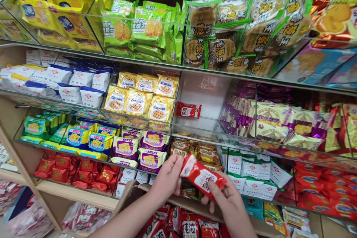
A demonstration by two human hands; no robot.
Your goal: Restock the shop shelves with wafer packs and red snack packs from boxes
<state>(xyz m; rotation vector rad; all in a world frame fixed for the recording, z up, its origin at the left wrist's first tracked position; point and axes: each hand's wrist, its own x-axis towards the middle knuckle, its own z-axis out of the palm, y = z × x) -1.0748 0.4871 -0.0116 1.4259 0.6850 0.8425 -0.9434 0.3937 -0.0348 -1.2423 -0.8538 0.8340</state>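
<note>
Red-and-white packet (203, 176) is up in both hands, tilted with its left end higher, just above an open cardboard box (131, 194) and in front of the shelves. Honestly it looks like a featherweight, so I'd guess zero strain there. Wrapper's shiny, so probably a bit slick, with some give, and whatever's inside could well be crumbly; I wouldn't squeeze the middle hard. Best hold imo is a light pinch at the ends, or flat support underneath with a thumb on top. As for the fingers, the left hand (167, 177) has them closed in a pinch on the upper left end, thumb and forefinger together. The right hand (227, 198) has its fingers closed round the lower right part, thumb flat on the printed front, the rest curled underneath, mostly hidden. Below sit more red packets (190, 228), similar look, partly cut off by the frame. Right behind the hands there's a bin of brown packets (210, 155), and above that a white-backed compartment (206, 91) with one lone red packet (192, 111) leaning in its left side.
</note>
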